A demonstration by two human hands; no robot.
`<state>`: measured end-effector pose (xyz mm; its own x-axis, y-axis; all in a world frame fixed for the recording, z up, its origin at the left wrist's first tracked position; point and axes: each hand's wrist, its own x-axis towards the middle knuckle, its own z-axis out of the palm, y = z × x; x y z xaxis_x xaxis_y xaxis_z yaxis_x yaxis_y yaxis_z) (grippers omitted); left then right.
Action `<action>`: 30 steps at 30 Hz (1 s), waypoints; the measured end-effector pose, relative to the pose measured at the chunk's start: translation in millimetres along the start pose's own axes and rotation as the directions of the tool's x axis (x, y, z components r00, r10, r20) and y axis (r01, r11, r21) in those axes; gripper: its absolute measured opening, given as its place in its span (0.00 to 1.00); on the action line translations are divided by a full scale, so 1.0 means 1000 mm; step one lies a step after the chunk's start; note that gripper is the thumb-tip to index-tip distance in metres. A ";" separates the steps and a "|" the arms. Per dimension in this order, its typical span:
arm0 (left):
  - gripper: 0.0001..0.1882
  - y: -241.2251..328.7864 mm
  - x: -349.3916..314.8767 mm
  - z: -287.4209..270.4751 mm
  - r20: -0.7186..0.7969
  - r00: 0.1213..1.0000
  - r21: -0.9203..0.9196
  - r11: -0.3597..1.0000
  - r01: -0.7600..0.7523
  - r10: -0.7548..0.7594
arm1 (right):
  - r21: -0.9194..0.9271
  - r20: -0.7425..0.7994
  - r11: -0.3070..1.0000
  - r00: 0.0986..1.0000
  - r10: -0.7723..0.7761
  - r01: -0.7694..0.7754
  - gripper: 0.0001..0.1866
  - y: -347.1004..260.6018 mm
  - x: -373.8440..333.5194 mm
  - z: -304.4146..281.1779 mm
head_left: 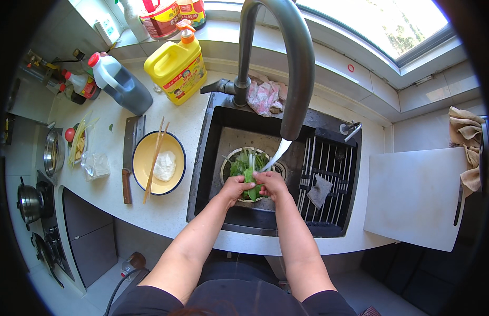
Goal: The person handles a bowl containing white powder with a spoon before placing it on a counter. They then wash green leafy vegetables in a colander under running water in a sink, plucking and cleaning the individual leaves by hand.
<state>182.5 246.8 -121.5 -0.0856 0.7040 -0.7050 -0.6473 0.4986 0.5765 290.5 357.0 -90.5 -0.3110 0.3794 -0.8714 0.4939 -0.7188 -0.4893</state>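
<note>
Over the sink, my left hand and my right hand meet, both closed on a leafy green vegetable with pale stems. Just below them, more greens fill a light-rimmed round bowl or basket on the sink floor. From the dark gooseneck faucet, a stream of water runs down close to the greens and my right hand. My fingers partly hide the leaves between them.
Left of the sink stand an enamel bowl with white dough and chopsticks across it, and a cleaver. Behind are a yellow pump jug and a dark-filled jug. A drying rack holds a grey cloth; a white board is at right.
</note>
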 end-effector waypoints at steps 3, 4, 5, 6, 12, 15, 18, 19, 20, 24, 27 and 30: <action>0.07 -0.001 0.001 0.002 0.012 0.999 -0.033 0.999 0.039 -0.038 | -0.059 0.047 0.998 0.999 -0.016 0.019 0.07 0.006 0.009 -0.001; 0.07 0.001 0.001 0.003 -0.008 0.998 -0.074 0.996 0.056 -0.056 | -0.026 0.066 0.999 0.998 -0.024 0.025 0.07 0.006 0.009 -0.002; 0.07 0.004 0.001 0.003 -0.026 0.997 -0.116 0.991 0.072 -0.075 | 0.006 0.085 1.000 0.996 -0.031 0.031 0.08 0.006 0.009 -0.003; 0.07 0.006 0.001 0.003 -0.044 0.995 -0.160 0.983 0.087 -0.095 | 0.036 0.099 0.999 0.995 -0.025 0.022 0.07 0.006 0.009 -0.005; 0.08 0.009 0.006 -0.005 -0.062 0.993 -0.063 0.993 0.096 -0.100 | 0.052 0.102 0.998 0.994 -0.048 0.043 0.06 0.004 0.009 -0.013; 0.09 0.015 0.003 0.002 -0.037 0.997 0.080 0.995 0.066 -0.063 | -0.066 0.063 0.988 0.988 -0.138 0.142 0.07 0.000 0.011 -0.010; 0.09 0.019 -0.001 0.010 -0.062 0.997 0.062 0.997 0.048 -0.044 | -0.187 -0.027 0.952 0.967 -0.252 0.243 0.12 0.001 0.014 0.000; 0.08 0.019 -0.001 0.010 -0.050 0.998 0.054 0.998 0.037 -0.034 | -0.157 -0.025 0.960 0.971 -0.237 0.231 0.12 0.001 0.014 0.000; 0.08 0.018 0.000 0.008 -0.037 0.999 0.045 0.999 0.026 -0.024 | -0.128 -0.023 0.968 0.975 -0.223 0.218 0.13 0.000 0.012 0.000; 0.09 0.013 0.004 -0.002 -0.023 0.999 0.063 0.997 -0.045 0.046 | 0.020 0.076 0.995 0.992 -0.102 0.101 0.16 -0.009 0.002 -0.006; 0.11 0.017 0.004 -0.002 -0.041 0.999 0.056 0.998 -0.023 0.025 | -0.078 0.134 0.993 0.988 -0.081 0.092 0.17 -0.009 0.008 -0.019; 0.10 0.015 0.006 -0.004 -0.043 0.999 0.033 0.999 -0.031 0.032 | -0.166 0.151 0.974 0.980 -0.130 0.155 0.17 -0.012 0.003 -0.016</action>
<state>169.1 256.5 -119.0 -0.1384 0.6974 -0.7032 -0.6189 0.4934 0.6111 297.0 375.6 -87.6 -0.4920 0.3774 -0.7845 0.5674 -0.5444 -0.6178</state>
